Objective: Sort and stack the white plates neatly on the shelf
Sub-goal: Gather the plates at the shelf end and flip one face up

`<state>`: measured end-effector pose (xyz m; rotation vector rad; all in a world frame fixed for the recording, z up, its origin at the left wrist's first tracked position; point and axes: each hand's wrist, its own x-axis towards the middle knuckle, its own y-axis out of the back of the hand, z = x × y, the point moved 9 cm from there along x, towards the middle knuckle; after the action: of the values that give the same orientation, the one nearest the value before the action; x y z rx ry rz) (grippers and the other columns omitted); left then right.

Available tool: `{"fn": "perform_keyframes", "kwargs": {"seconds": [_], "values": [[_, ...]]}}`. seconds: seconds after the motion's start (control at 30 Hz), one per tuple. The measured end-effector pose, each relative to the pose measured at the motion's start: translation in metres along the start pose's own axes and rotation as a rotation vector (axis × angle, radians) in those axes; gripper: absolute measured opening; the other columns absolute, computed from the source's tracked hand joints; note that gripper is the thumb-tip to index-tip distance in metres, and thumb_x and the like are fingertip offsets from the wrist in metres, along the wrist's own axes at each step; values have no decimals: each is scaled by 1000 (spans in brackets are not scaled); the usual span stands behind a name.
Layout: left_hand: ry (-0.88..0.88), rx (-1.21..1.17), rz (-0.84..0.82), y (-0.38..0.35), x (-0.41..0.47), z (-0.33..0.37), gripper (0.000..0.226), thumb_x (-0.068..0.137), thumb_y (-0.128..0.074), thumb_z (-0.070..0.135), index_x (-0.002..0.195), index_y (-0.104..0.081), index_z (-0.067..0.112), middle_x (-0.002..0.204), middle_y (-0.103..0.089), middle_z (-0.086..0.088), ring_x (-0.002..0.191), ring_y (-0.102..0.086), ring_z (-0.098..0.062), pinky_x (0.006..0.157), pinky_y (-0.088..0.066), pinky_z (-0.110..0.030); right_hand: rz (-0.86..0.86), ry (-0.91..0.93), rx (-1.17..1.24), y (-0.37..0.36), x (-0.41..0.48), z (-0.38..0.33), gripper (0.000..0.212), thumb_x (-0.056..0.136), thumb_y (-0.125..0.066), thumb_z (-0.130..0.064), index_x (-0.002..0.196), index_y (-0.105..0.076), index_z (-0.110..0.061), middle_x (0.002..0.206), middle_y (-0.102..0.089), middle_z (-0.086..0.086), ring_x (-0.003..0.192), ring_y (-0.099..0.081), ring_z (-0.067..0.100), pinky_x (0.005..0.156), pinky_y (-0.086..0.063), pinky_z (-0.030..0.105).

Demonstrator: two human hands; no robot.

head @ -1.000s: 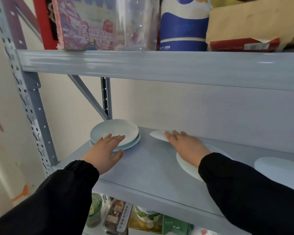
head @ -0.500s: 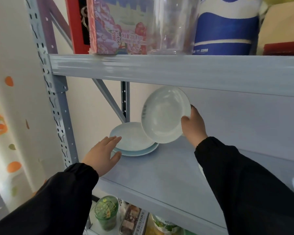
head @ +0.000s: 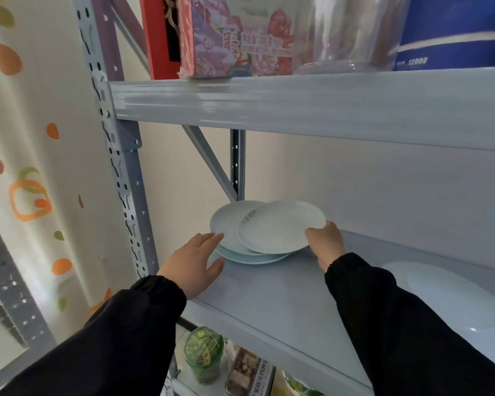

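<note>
A small stack of white plates (head: 229, 224) sits at the back left corner of the grey shelf (head: 269, 292). My right hand (head: 325, 241) grips the right rim of another white plate (head: 277, 225), which lies tilted on the stack, shifted to the right. My left hand (head: 196, 262) rests open against the stack's left front edge, fingers touching the rim. A larger white plate (head: 452, 295) lies on the shelf at the right, partly hidden by my right sleeve.
The shelf above (head: 297, 101) hangs low over the plates and carries a printed box (head: 235, 38), a clear jar (head: 346, 35) and a blue-and-white roll (head: 455, 32). The upright post (head: 117, 155) stands at left. Jars and packets (head: 203, 355) fill the level below.
My right hand lifted a plate from the shelf's middle, carried it left and lowered it flat onto the stack. My left hand stayed by the stack. The view shifted left.
</note>
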<state>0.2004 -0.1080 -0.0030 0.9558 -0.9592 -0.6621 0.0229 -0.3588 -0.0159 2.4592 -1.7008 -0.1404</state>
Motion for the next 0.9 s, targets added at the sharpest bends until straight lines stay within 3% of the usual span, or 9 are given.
{"fn": "perform_keyframes", "kwargs": {"seconds": [0.17,0.23,0.33,0.47,0.57,0.63,0.7,0.9], "values": [[16,6,-27,-8,1,-3,60,98,-42,44,153,-20,31,157,-28,6,145,-20,-13,113,-20,-26,-67,-60,31,-9,6,5,47,83,-55,-8,130,-49,-9,116,-61,7,104,-59,25,93,-55,43],[20,4,-44,-11,2,-4,61,98,-41,45,153,-18,32,158,-25,6,146,-17,-14,114,-18,-28,-86,-57,43,-12,5,2,51,85,-58,-10,134,-45,-10,114,-59,5,103,-58,24,89,-56,42],[26,-5,-54,-12,2,-5,63,97,-41,47,153,-16,32,159,-24,6,148,-14,-18,117,-18,-33,-94,-37,64,-13,2,-2,54,87,-61,-16,136,-41,-10,114,-58,3,94,-57,16,69,-49,29],[22,-12,-39,-9,3,-3,63,97,-42,46,153,-17,31,158,-25,5,147,-16,-18,117,-19,-33,-101,-10,58,-10,2,-4,72,89,-63,-26,151,-29,-13,115,-53,-2,100,-54,19,86,-49,35],[12,-27,-12,-4,6,-2,63,97,-43,45,153,-19,29,156,-28,4,145,-22,-18,117,-22,-34,-142,11,10,-7,-4,-9,74,91,-62,-30,154,-25,-16,115,-49,-3,92,-52,11,75,-49,30],[-11,-25,14,0,7,2,63,96,-45,44,152,-22,27,154,-32,2,142,-27,-19,116,-23,-35,-172,33,-49,-4,-6,-12,82,88,-63,-37,156,-20,-20,139,-47,1,115,-51,19,95,-49,37],[-31,-11,45,5,9,7,62,96,-46,43,152,-24,26,153,-35,2,140,-30,-19,116,-22,-35,-199,68,-112,-1,-10,-16,91,87,-64,-44,159,-12,-25,159,-31,1,140,-37,23,113,-35,41],[-38,-71,97,17,20,26,66,94,-46,47,152,-21,31,155,-30,5,137,-34,-17,111,-28,-31,-247,201,-248,17,-40,-33,89,91,-65,-41,161,-11,-26,165,-21,-3,150,-24,18,119,-26,37]]}}
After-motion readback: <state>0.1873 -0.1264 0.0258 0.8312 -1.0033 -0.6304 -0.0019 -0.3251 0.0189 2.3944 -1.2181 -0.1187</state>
